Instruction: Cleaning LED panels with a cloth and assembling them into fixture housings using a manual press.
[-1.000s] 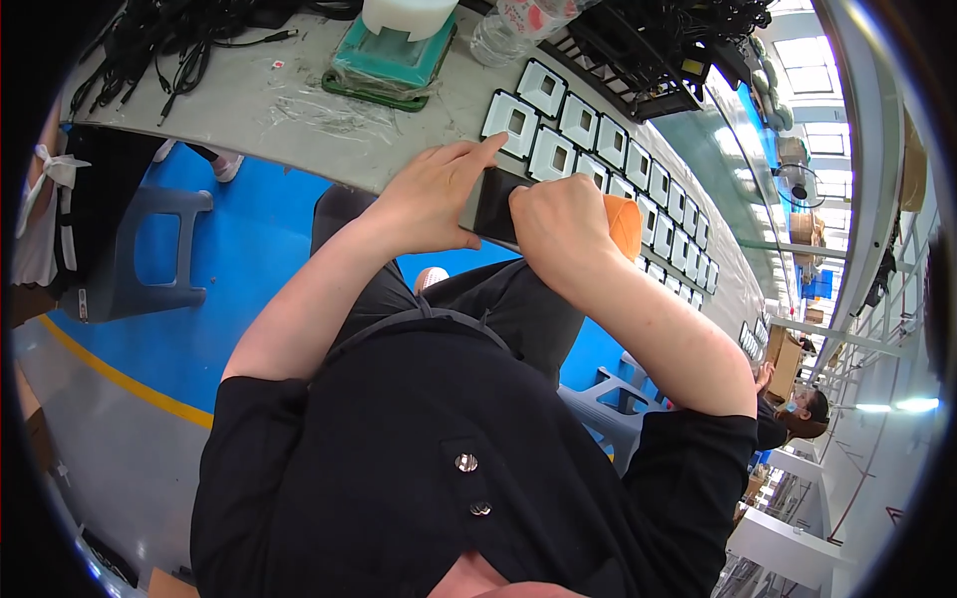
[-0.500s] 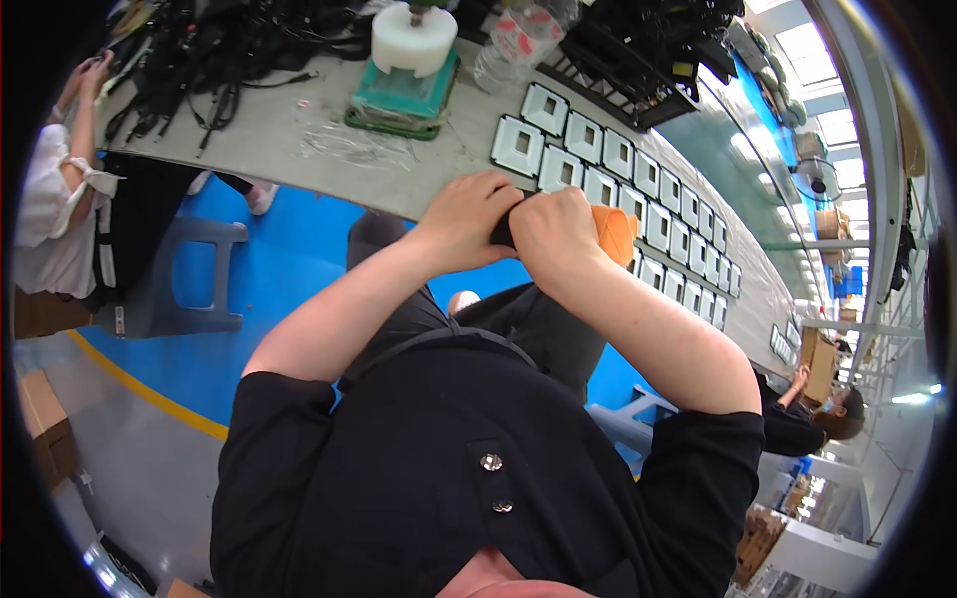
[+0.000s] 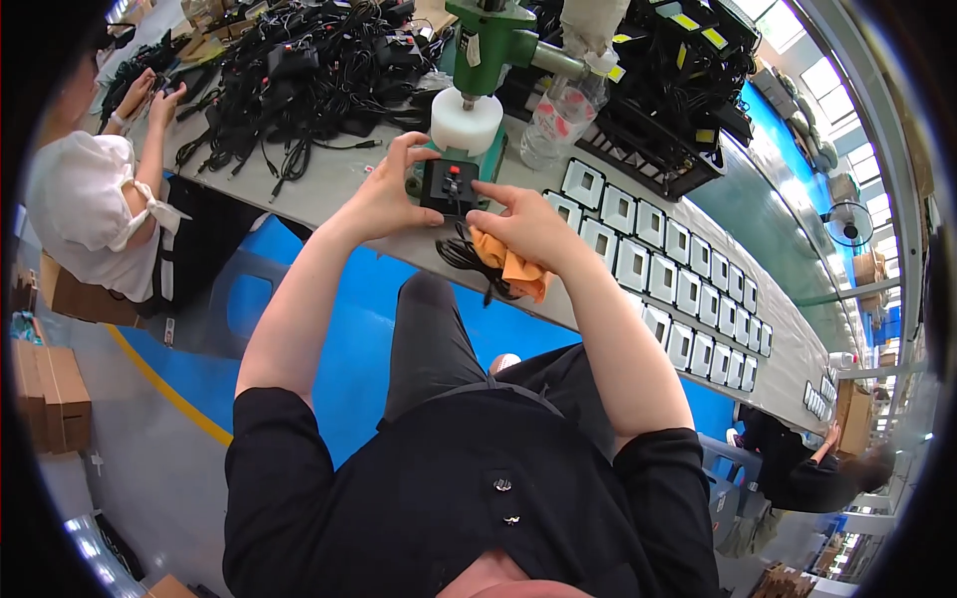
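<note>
Between my two hands is a small black square box (image 3: 435, 191) with a red part and short leads on its upper face. My left hand (image 3: 384, 196) grips its left side, thumb at the near corner and fingers along the far edge. My right hand (image 3: 528, 227) pinches its right side with thumb and index finger. An orange cloth (image 3: 513, 269) is tucked under the right hand's other fingers. A black cable (image 3: 464, 254) hangs in loops beside the cloth. The box is just in front of the white cylindrical head (image 3: 467, 125) of a green press (image 3: 488, 50).
Rows of white-and-black square frames (image 3: 633, 264) lie on the grey table (image 3: 329, 164) to the right. A clear bottle (image 3: 560, 125) stands right of the press, near a black crate (image 3: 648, 154). Tangled black cables (image 3: 289, 80) cover the far left. A co-worker (image 3: 90, 209) sits at left.
My hands have moved forward and left with the black box, from near the table edge to the press. The box's face with the red part now shows. The view has shifted, showing more of the press.
</note>
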A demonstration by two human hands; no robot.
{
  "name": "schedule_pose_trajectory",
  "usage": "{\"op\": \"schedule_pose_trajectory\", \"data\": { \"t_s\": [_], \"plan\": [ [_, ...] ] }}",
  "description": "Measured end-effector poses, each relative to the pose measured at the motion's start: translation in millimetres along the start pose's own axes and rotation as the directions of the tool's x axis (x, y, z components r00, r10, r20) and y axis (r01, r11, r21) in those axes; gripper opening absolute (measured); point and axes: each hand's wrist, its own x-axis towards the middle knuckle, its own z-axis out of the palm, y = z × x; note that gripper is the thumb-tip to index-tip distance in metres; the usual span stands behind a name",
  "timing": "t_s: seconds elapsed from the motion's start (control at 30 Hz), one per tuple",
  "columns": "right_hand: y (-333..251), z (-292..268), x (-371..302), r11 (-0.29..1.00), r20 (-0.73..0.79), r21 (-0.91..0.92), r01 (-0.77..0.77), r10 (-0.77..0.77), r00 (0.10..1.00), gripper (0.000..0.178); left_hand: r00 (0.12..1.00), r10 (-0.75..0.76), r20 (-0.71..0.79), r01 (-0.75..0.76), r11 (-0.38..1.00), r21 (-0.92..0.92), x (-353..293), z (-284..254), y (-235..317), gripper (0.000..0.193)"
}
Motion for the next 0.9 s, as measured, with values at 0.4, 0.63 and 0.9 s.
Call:
{"op": "schedule_pose_trajectory", "data": {
  "t_s": [0.4, 0.63, 0.9],
  "plan": [
    [34, 27, 60, 0.988, -0.46, -0.149, 0.04, -0.105, 0.882, 0.061, 0.995, 0.095, 0.012, -0.088, 0.959, -0.27, 66, 8, -55, 0.097],
    [10, -13, 13, 0.993, -0.517, -0.109, 0.039, -0.091, 0.851, 0.072, 0.988, 0.061, 0.142, 0.004, 0.91, -0.414, 64, 5, -51, 0.104],
    [-190, -202, 2, 0.84, -0.166, 0.481, 0.252, -0.195, 0.967, 0.06, 0.974, 0.103, 0.202, 0.006, 0.878, -0.479, 76, -3, -28, 0.116]
  ]
}}
